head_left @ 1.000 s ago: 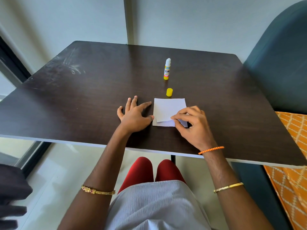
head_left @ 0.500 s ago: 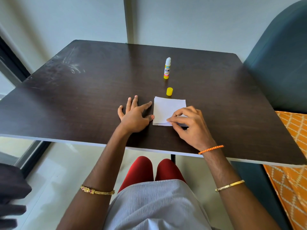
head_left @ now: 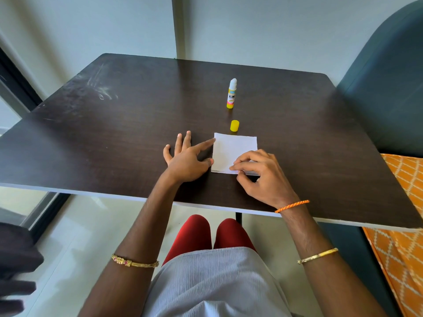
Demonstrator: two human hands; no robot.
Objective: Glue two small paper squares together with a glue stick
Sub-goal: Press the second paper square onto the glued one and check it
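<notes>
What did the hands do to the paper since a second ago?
The right hand pressed the lifted top white paper square down flat onto the one beneath. The left hand stayed spread beside it. The uncapped glue stick and its yellow cap did not move.

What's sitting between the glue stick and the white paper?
The loose yellow cap lies on the table between the upright glue stick and the paper squares, close to the paper's far edge, seen from the head camera.

Likely a home or lounge corner: a dark wood table against pale walls, a teal upholstered seat and an orange patterned cushion right of the hands.
</notes>
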